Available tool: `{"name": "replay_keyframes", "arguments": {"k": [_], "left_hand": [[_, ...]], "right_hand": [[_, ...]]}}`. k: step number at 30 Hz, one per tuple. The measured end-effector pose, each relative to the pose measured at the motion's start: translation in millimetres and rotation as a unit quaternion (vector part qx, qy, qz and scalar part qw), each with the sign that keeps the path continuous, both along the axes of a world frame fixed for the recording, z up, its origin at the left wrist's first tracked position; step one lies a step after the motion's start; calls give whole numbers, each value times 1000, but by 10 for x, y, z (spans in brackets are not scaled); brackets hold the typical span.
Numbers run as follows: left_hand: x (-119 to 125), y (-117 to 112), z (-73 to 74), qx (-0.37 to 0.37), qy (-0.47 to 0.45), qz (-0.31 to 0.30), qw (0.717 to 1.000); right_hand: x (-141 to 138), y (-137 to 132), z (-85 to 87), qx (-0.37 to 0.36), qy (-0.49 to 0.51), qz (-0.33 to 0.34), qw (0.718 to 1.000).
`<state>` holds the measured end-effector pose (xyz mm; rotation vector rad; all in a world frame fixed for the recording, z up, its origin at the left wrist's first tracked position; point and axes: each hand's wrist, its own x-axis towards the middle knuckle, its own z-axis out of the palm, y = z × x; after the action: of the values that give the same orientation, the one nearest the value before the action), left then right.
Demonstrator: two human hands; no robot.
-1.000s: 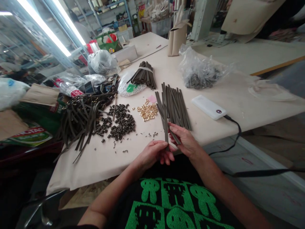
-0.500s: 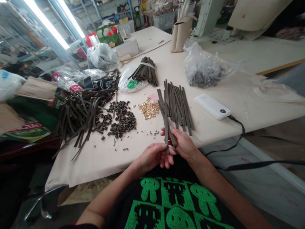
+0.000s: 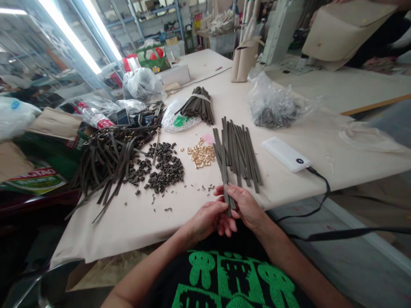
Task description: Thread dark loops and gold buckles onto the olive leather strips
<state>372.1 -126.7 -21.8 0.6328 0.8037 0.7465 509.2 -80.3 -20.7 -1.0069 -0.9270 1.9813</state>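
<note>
Two dark grey-brown straps point(image 3: 224, 179) run up from my hands at the table's front edge. My left hand point(image 3: 213, 219) pinches the near end of one between thumb and fingers. Just to its right, my right hand point(image 3: 245, 203) is closed on the straps a little higher up, thumb on top. Beyond my hands lies a loose row of similar straps point(image 3: 242, 149). Left of that row is a small heap of gold metal buckles point(image 3: 201, 155). Farther left is a pile of small dark loops point(image 3: 165, 169), with tiny scraps point(image 3: 205, 188) scattered in front.
A tied bundle of straps point(image 3: 197, 105) lies at the back. A white power bank point(image 3: 285, 154) with a black cable sits at right, before a clear plastic bag point(image 3: 272, 105). Long straps point(image 3: 109, 154) overhang the left edge. A person handles a beige bag point(image 3: 345, 32) at far right.
My right thumb now lies across the straps, and their near ends are closer together. The whole view has shifted slightly, with the table lower in the picture.
</note>
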Motion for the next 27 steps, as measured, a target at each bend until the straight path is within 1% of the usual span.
{"name": "replay_keyframes", "arguments": {"k": [2, 3, 4, 5, 6, 7, 8, 9, 10, 12, 15, 16, 17, 18, 22, 27], "left_hand": [[9, 32, 16, 33, 47, -13, 998], [8, 50, 29, 56, 76, -18, 995], [4, 66, 45, 79, 102, -20, 991], [-2, 81, 59, 98, 123, -19, 987], [-9, 93, 70, 111, 136, -15, 984], [-15, 100, 77, 118, 141, -9, 983], [-21, 103, 77, 120, 141, -5, 983], [-27, 102, 72, 119, 138, -2, 983], [-33, 98, 62, 117, 135, -2, 984], [-51, 84, 34, 113, 129, -5, 985], [-94, 67, 0, 104, 126, 2, 987], [-112, 66, -4, 99, 126, 7, 987], [-129, 68, -3, 93, 125, 13, 988], [-146, 74, 1, 87, 123, 17, 989], [-186, 128, 17, 85, 103, 38, 990], [-206, 239, -31, 95, 101, 76, 987]], "right_hand": [[51, 79, -1, 34, -35, -13, 999], [84, 145, 10, 60, -69, -26, 995], [119, 226, 30, 92, -118, -35, 988], [152, 317, 58, 131, -192, -32, 972], [177, 412, 90, 170, -283, -18, 944], [190, 502, 123, 205, -378, 5, 903], [188, 581, 154, 234, -460, 26, 856], [170, 645, 179, 254, -522, 42, 813], [135, 691, 197, 267, -560, 48, 783], [33, 732, 210, 280, -604, 51, 744], [-127, 739, 204, 306, -686, 77, 656], [-162, 746, 204, 311, -705, 88, 631], [-187, 759, 206, 313, -716, 96, 616], [-201, 778, 211, 312, -719, 101, 613], [-222, 851, 227, 299, -719, 97, 620], [-277, 856, 234, 289, -722, 92, 622]]}}
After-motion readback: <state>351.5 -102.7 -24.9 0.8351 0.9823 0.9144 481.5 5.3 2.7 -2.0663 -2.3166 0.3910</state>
